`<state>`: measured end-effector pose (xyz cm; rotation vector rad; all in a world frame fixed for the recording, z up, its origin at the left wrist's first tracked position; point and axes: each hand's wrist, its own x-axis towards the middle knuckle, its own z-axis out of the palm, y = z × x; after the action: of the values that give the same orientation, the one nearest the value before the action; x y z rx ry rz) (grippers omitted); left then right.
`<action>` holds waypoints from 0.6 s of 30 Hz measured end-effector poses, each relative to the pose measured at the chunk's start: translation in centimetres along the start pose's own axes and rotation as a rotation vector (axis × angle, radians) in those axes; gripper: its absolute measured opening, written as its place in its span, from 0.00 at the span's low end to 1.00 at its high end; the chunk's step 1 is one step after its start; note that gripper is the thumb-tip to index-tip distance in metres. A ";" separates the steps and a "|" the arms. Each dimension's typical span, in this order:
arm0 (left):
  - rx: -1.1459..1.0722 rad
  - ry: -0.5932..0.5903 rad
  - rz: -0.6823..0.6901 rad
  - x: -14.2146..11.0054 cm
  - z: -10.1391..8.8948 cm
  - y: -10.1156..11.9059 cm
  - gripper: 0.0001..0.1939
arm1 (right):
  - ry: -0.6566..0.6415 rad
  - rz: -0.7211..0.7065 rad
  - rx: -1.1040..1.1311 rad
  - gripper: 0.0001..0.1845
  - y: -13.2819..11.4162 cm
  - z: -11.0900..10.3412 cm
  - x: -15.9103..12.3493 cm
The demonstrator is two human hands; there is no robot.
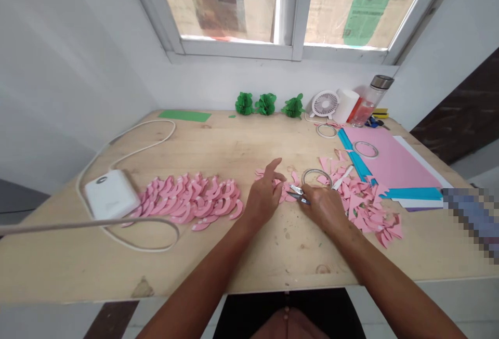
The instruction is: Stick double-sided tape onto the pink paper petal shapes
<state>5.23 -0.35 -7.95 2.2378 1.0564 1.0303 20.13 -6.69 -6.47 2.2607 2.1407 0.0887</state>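
Nearest, the person's dusky pink top (286, 326) shows at the near edge of the wooden table (249, 256), with both forearms reaching forward over it. The right hand (322, 205) is closed around a pair of scissors (297, 190), whose blades point left and stand parted among small pink paper pieces (290, 198) near the middle of the table. The left hand (265, 193) is just left of the blades, over those pieces, its index finger raised and extended; whether its other fingers pinch anything cannot be told.

To the left, curved pink paper petals (195, 198) lie in overlapping rows, beside a white box-shaped device (112, 195) and a white cable (156, 249). To the right of the right hand is a heap of pink paper scraps (360, 206); a tape roll (316, 170) lies just beyond that hand. Farther right, a pink paper sheet (401, 165) overlaps blue paper strips (419, 194). Along the far edge stand three green paper flowers (267, 104), a small white fan (325, 104) and a clear bottle (368, 105).
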 end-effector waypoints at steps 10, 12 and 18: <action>-0.150 -0.114 -0.009 0.0 0.2 0.3 0.28 | -0.011 -0.039 -0.012 0.09 -0.2 0.2 0.1; -0.138 -0.114 -0.001 -0.1 0.2 0.3 0.29 | -0.010 -0.038 -0.020 0.09 -0.3 0.2 0.1; -0.066 -0.083 0.036 -0.2 0.5 0.1 0.28 | -0.020 -0.019 -0.032 0.11 -0.3 0.3 0.1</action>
<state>5.60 -0.58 -8.26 2.2340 0.9373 0.9646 19.83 -6.52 -6.81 2.2145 2.1345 0.0987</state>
